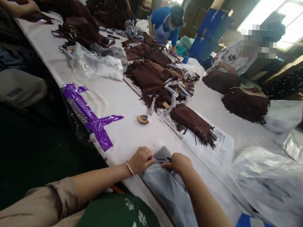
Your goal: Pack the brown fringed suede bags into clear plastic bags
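Note:
A long grey piece of fabric or soft sheet (169, 188) lies on the white table in front of me, its far end gathered to a peak. My left hand (143, 160) pinches the left side of that end, fingers curled. Across from it, my right hand (180, 164) grips the right side with thumb and fingers closed. Both hands are close together, and the fingertips are partly hidden in the folds. Just beyond them sits a small round dish-like thing (143, 119), tan and dark. A brown fringed piece (194, 124) lies farther right.
Purple tape (92, 117) covers part of the table's left edge. Brown fringed goods (151, 75) are heaped mid-table beside a clear plastic bag (95, 63). Clear plastic sheeting (271, 186) lies at right. Two people work at the far side; another person's hands (23, 7) show at upper left.

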`<state>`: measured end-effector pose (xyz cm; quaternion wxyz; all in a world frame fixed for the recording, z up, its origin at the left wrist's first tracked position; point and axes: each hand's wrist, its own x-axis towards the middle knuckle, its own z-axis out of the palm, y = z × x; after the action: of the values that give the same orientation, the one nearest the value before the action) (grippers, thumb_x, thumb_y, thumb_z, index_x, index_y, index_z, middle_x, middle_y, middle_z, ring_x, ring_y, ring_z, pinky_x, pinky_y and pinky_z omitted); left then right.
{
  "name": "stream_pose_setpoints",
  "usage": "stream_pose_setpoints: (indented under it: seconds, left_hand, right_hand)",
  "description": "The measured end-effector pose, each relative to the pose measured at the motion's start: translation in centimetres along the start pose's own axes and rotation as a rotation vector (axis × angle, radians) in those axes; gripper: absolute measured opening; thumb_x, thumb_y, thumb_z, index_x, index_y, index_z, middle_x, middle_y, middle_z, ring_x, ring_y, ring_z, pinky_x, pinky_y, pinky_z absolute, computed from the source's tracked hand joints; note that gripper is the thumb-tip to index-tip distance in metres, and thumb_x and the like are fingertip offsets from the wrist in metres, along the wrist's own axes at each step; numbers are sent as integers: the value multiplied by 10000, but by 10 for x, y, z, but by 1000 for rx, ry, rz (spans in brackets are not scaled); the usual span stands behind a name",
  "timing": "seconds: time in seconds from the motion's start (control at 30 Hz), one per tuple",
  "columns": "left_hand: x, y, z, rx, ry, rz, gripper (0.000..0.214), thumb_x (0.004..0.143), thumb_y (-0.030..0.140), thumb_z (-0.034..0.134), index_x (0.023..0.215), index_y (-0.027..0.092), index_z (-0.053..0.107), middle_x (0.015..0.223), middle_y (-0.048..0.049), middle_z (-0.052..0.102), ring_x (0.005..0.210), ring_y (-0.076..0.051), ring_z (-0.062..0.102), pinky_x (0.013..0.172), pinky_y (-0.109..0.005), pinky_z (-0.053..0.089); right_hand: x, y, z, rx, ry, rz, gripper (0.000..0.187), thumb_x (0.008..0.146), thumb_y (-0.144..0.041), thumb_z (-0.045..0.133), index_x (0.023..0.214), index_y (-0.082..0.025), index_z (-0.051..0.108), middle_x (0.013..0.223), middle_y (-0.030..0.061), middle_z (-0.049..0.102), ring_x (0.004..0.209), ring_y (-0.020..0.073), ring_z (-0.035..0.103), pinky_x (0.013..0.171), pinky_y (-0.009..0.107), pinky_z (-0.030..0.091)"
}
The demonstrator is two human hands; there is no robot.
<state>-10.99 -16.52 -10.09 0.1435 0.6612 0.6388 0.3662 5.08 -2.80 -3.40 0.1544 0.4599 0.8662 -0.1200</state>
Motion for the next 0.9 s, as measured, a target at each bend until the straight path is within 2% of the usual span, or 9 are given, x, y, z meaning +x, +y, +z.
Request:
stream_pose_setpoints:
  seconds: [0.1, 0.17, 0.27, 0.37, 0.47, 0.57, 0.77, 0.83, 0.9]
  left_hand:
    - [0, 1, 1, 4, 13, 0, 223, 876, 335, 569, 741, 167, 514, 780, -26, 568, 820, -183, 501, 810, -345, 378]
    - [1, 1, 1, 3, 10, -1, 221, 875, 332, 570, 738, 169, 511, 776, -24, 566, 812, -181, 501, 805, -344, 380]
    - [2, 1, 0, 0, 2, -7, 202, 879, 325, 559, 753, 174, 515, 788, -24, 570, 828, -185, 507, 817, -350, 383]
    - [3, 4, -1, -11, 17, -16, 150, 885, 307, 544, 801, 183, 531, 878, -36, 593, 912, -197, 515, 889, -376, 370]
    - [4, 6, -2, -24, 30, -29, 96, 876, 270, 548, 822, 190, 541, 942, -36, 605, 961, -199, 518, 945, -394, 352]
    - [6, 6, -2, -32, 41, -52, 57, 872, 237, 541, 838, 193, 549, 955, -35, 616, 972, -195, 529, 949, -389, 362]
    - [10, 3, -3, -44, 23, -52, 136, 887, 294, 508, 822, 194, 576, 872, -33, 627, 892, -188, 562, 903, -370, 409]
    - [9, 3, -3, -55, 7, -19, 184, 884, 352, 503, 833, 197, 587, 870, -36, 634, 878, -193, 574, 890, -365, 428]
    - [10, -5, -2, -70, -14, 12, 241, 855, 439, 522, 841, 211, 597, 865, -21, 643, 872, -196, 590, 878, -351, 455]
  right_hand:
    - [-13, 22, -14, -45, -52, 56, 400, 660, -559, 681, 592, -168, 630, 642, 111, 650, 644, 253, 624, 571, 325, 423]
    - [-28, 28, -18, -43, -21, 88, 330, 806, -488, 557, 714, -186, 652, 729, 91, 668, 729, 239, 626, 617, 323, 441]
    - [-49, 15, -4, 70, 236, 21, 358, 923, -442, 381, 1093, -215, 598, 1087, 78, 643, 1050, 215, 558, 853, 334, 448]
    - [-56, -8, 31, 111, 416, -197, 496, 932, -465, 358, 1371, -232, 374, 1409, 55, 426, 1335, 218, 302, 1095, 407, 255]
    - [-50, -12, 59, 62, 360, -248, 523, 936, -452, 352, 1422, -274, 279, 1500, 14, 271, 1397, 225, 160, 1133, 472, 130]
    - [-44, 10, 67, 135, 321, -154, 520, 944, -457, 310, 1430, -276, 257, 1500, 17, 271, 1387, 213, 197, 1127, 453, 158]
    - [-63, 62, 41, 453, 115, 79, 536, 904, -489, 380, 1324, -160, 432, 1300, 138, 509, 1220, 252, 446, 1043, 394, 311]
    - [-76, 65, 31, 514, 23, 108, 570, 819, -548, 522, 1247, -171, 513, 1214, 118, 579, 1112, 251, 536, 962, 357, 396]
    - [-85, 66, 22, 593, -78, 119, 651, 642, -607, 690, 1150, -213, 590, 1078, 50, 656, 957, 223, 613, 829, 297, 470]
